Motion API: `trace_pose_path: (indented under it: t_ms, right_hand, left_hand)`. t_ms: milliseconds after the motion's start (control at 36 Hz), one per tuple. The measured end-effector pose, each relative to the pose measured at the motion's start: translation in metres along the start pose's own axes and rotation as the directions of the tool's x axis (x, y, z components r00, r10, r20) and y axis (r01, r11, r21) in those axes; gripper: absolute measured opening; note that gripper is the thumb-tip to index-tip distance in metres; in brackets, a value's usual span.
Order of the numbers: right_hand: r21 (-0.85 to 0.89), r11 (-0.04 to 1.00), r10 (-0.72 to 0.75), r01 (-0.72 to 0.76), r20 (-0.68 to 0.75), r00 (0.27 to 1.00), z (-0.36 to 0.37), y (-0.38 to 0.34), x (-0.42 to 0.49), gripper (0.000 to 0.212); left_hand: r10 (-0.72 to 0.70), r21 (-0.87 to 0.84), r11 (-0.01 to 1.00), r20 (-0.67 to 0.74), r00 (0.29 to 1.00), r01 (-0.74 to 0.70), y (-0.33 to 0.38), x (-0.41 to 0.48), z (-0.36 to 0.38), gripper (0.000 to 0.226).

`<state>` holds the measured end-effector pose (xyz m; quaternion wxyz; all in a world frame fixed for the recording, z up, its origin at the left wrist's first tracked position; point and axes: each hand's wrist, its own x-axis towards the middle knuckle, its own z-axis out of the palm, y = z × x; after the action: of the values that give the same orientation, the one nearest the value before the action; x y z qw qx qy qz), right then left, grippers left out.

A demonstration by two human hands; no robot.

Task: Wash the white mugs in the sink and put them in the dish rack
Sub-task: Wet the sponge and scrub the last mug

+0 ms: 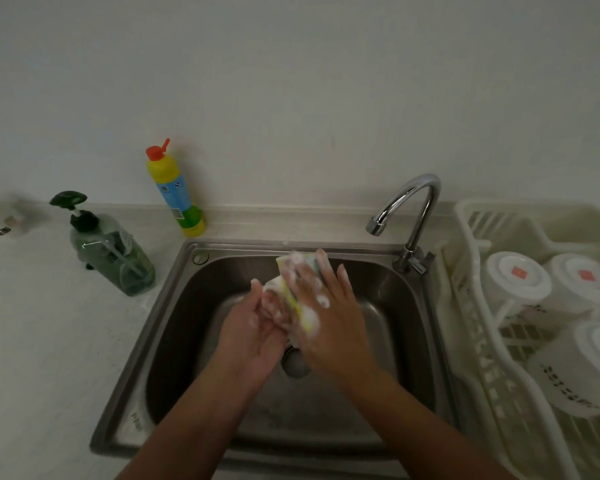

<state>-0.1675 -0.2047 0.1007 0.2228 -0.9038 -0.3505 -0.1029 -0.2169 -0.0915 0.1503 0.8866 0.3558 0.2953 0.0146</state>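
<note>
Now scrubbing: left hand [253,327] cups soapy mug [272,286] over sink [174,306]; right hand [329,306] presses sponge [283,265] flat-fingered. Advice: firm grip, suds slippery; rotate mug, reach inside. Dish rack [465,306] waits right.

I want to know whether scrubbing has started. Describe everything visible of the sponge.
The sponge is a soft-looking pad, pale yellow with a greener layer along one edge, smeared with white foam. It stands on edge above the middle of the sink, not touching the basin. The right hand presses it with straight, spread fingers against what looks like a white mug, mostly hidden, which the left hand grips. Its lower end is blurred by motion.
</note>
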Motion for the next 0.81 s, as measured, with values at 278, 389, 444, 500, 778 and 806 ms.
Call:
trace_pose_path:
  t_ms: [278, 389, 444, 500, 778, 806]
  right_hand:
    - [0.209, 0.976, 0.091, -0.063, -0.125, 0.988, -0.006, -0.007, -0.006, 0.060]
    - [0.344, 0.928, 0.223, -0.145, -0.200, 0.954, -0.011, -0.006, -0.017, 0.056]
    - [0.244, 0.969, 0.110, -0.049, -0.242, 0.964, -0.004, -0.014, -0.029, 0.060]
    - [0.151, 0.985, -0.050, 0.085, -0.224, 0.973, 0.001, -0.022, -0.030, 0.066]
    - [0.180, 0.983, 0.091, -0.047, -0.246, 0.965, -0.003, -0.020, -0.019, 0.065]
    - [0.160, 0.987, 0.031, 0.011, -0.257, 0.966, 0.003, -0.018, -0.027, 0.065]
  left_hand:
    - [0.026, -0.073, 0.997, 0.054, 0.998, -0.022, 0.006, 0.005, -0.011, 0.047]
    - [0.087, -0.131, 0.988, 0.043, 0.995, -0.081, 0.015, 0.009, -0.026, 0.048]
    - [0.127, -0.144, 0.983, 0.062, 0.990, -0.117, 0.019, 0.009, -0.027, 0.048]
    - [0.132, -0.119, 0.986, 0.100, 0.986, -0.120, 0.015, 0.008, -0.025, 0.045]
    - [0.126, -0.148, 0.982, 0.049, 0.991, -0.118, 0.007, 0.011, -0.020, 0.056]
    - [0.130, -0.166, 0.978, 0.021, 0.991, -0.125, 0.009, 0.014, -0.025, 0.050]
